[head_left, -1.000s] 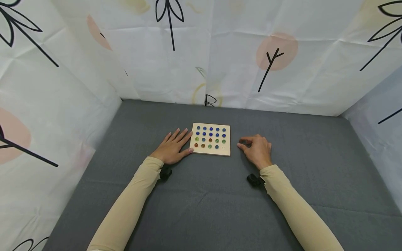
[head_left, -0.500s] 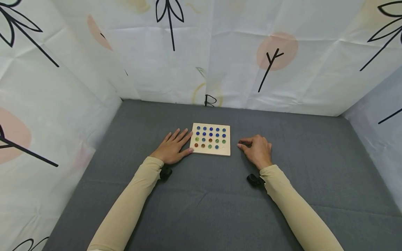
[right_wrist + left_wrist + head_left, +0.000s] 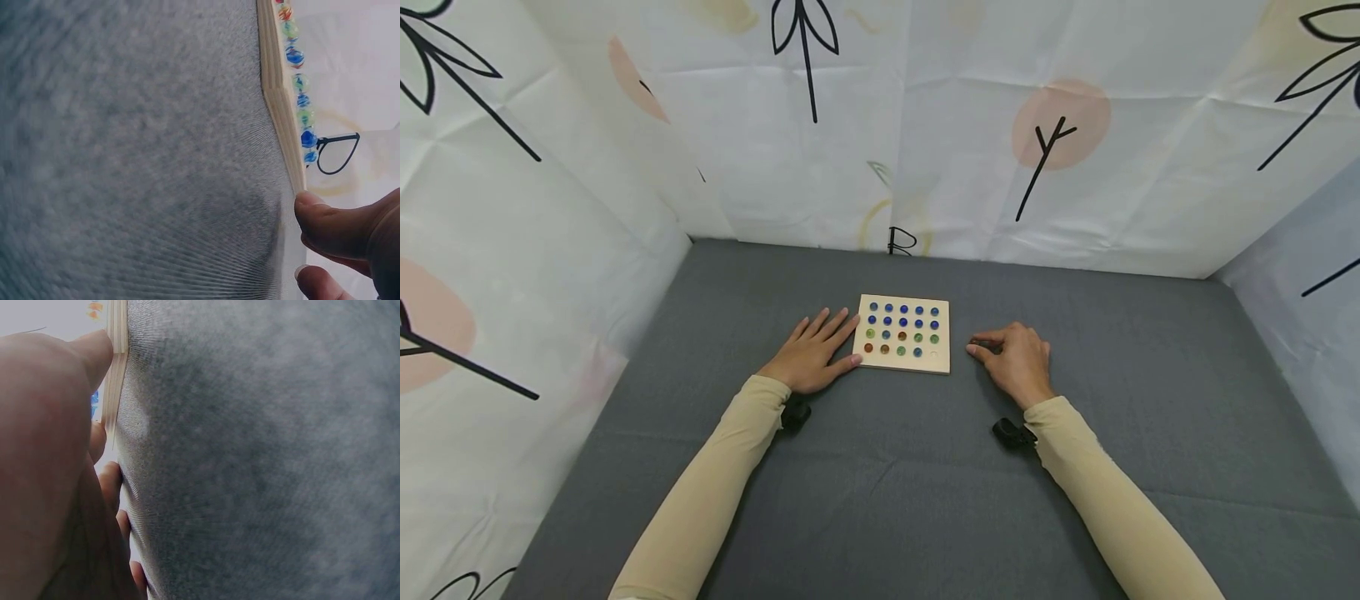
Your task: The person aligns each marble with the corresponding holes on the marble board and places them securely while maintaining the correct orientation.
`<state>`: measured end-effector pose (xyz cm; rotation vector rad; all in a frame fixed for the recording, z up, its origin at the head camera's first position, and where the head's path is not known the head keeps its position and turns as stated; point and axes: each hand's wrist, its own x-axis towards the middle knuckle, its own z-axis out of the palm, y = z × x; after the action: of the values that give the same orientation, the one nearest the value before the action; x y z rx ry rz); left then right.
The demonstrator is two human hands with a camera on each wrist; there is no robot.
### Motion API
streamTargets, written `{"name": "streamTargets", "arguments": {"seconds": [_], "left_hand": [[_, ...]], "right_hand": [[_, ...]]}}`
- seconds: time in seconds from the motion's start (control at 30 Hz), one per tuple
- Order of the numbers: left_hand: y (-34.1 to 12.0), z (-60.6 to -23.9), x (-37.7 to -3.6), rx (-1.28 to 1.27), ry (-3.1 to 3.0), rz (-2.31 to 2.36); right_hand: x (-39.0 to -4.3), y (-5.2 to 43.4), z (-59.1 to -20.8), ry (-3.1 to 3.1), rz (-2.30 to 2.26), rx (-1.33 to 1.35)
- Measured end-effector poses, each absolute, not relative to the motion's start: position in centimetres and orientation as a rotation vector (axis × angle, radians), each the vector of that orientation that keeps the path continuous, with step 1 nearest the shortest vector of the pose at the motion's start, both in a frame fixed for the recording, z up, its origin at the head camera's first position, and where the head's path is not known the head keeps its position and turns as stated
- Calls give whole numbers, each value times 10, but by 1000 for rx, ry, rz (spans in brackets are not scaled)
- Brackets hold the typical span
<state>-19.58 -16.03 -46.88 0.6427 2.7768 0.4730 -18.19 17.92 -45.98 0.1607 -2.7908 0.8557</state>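
Note:
A flat wooden board (image 3: 943, 358) lies on the grey cloth, with rows of glass marbles in its holes. Blue marbles (image 3: 904, 322) fill the far rows; green, blue and reddish ones sit nearer. The near right hole (image 3: 934, 352) holds no marble. My left hand (image 3: 808, 357) lies with fingers spread, its thumb and a fingertip touching the board's left edge. To the right of the board, apart from it, my right hand (image 3: 1017, 358) rests on the cloth. Its thumb (image 3: 319, 219) and index finger are bent toward each other. Whether something small is between them is hidden.
Grey cloth (image 3: 880, 483) covers the table around the board. White printed fabric walls (image 3: 955, 183) stand behind it and at both sides. A small black wrist camera (image 3: 1013, 433) sits below the right wrist, another (image 3: 795, 412) by the left.
The right wrist and sleeve have shifted very slightly to the right. The left hand, the board and the marbles stay where they were.

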Motion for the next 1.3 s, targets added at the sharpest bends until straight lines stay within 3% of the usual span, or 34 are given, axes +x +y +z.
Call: {"name": "streamTargets", "arguments": {"seconds": [1.3], "left_hand": [[-161, -471, -197, 626, 2772, 452]], "right_hand": [[-167, 147, -457, -2820, 850, 342]]}}
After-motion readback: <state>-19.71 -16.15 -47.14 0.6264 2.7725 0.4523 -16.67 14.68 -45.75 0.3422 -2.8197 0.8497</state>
